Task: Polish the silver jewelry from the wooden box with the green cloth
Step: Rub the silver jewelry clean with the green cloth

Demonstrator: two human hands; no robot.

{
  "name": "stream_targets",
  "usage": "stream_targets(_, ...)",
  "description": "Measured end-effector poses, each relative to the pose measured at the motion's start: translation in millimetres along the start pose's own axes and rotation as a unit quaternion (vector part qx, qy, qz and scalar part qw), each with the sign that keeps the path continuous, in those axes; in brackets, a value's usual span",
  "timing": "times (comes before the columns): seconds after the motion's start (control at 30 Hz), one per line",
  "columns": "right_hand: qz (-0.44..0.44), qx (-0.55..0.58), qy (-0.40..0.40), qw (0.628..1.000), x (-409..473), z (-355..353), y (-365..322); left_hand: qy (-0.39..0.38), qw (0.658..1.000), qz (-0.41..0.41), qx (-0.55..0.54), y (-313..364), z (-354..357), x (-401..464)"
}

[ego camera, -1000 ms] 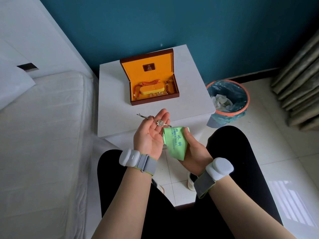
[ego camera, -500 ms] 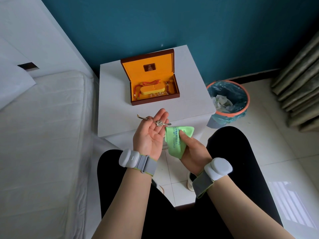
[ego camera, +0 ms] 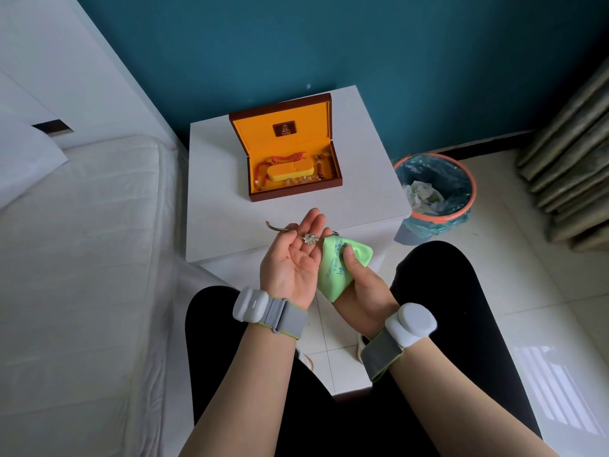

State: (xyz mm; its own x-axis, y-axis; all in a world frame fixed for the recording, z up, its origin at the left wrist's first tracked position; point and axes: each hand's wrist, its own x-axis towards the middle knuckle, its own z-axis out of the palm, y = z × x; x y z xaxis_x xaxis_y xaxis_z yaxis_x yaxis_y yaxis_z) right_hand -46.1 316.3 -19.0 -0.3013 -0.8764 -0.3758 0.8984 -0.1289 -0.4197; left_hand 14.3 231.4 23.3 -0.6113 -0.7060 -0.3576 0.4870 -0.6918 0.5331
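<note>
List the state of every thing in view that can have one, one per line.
wooden box: lid open, beads inside
silver jewelry: out of the box, lying across the left fingers
left hand: palm up, fingers relaxed
green cloth: bunched, at the jewelry's end
right hand: grips the cloth, thumb on it
bin: lined, holds some rubbish

Teal wall (ego camera: 362, 44), white nightstand (ego camera: 214, 199) — bed (ego camera: 82, 258), tiled floor (ego camera: 527, 291).

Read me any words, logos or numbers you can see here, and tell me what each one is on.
Green cloth, held in the right hand: blue printed lines, with what look like digits, too blurred to read.
Wooden box, brown plaque inside the lid: a small emblem and tiny text, too small to read.
Nothing else carries text.
</note>
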Motion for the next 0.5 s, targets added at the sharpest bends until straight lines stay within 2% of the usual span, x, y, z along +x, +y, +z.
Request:
stream_targets(0.17,-0.031,0.014,-0.018,0.999,4,6,-3,0.004,1.0,-0.024,-0.012,-6,-1,-3)
stream_targets(0.33,-0.051,0.003,0.0,0.999,5,3,-11,0.024,0.998,-0.06,0.02,-13,-5,-1)
stream_targets(0.5,-0.053,0.004,0.046,0.998,8,-8,-14,0.146,0.985,-0.047,0.081,-21,-13,4)
